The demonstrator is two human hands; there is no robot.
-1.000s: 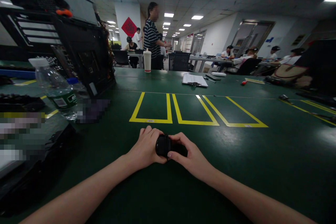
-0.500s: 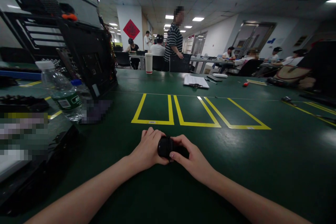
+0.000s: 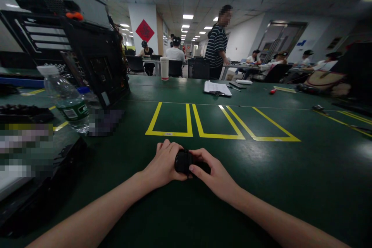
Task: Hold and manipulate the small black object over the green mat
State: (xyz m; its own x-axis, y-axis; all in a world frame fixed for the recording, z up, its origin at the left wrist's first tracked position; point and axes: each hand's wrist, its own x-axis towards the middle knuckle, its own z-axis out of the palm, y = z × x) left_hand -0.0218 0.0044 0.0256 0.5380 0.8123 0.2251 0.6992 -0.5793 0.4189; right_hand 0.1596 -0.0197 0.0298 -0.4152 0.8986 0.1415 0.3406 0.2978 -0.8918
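Observation:
My left hand is closed round the left side of a small black rounded object with a dark band or cord round it; its exact kind does not show. From the other side, the thumb and fingers of my right hand pinch the same object. It is held low over the green table, in front of the yellow tape outlines. Both palms face inward, and my fingers hide part of the object.
Computer cases stand at the left, with a plastic bottle nearby. Farther back are a white cup, a clipboard and a small red item. A person in a striped top stands beyond the table.
The person in the striped top has moved to the right. My hands keep their grip on the black object, with only a slight shift of the right hand.

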